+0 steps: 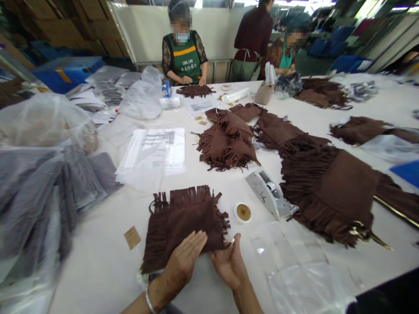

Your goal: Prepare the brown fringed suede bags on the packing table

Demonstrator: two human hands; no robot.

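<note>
A dark brown fringed suede bag [186,226] lies on the table right in front of me, its fringe spread along the far and left sides. My left hand [185,257] rests flat on top of it, fingers stretched out and together. At the bag's near right corner is my right hand [229,264], palm turned up and thumb raised apart. Its fingertips reach to the bag's edge and are partly hidden under it. Small metal rings show by that corner. Left of the bag sits a small brown card [132,237]; beyond its right side stands a small round tub [242,213] of brownish stuff.
A tape dispenser [270,192] stands right of the tub. More brown fringed bags [340,187] are heaped to the right and ahead. Clear plastic bags [307,283] lie at near right, printed ones [153,152] ahead, grey sheets [49,196] left. A co-worker [185,56] works across the table.
</note>
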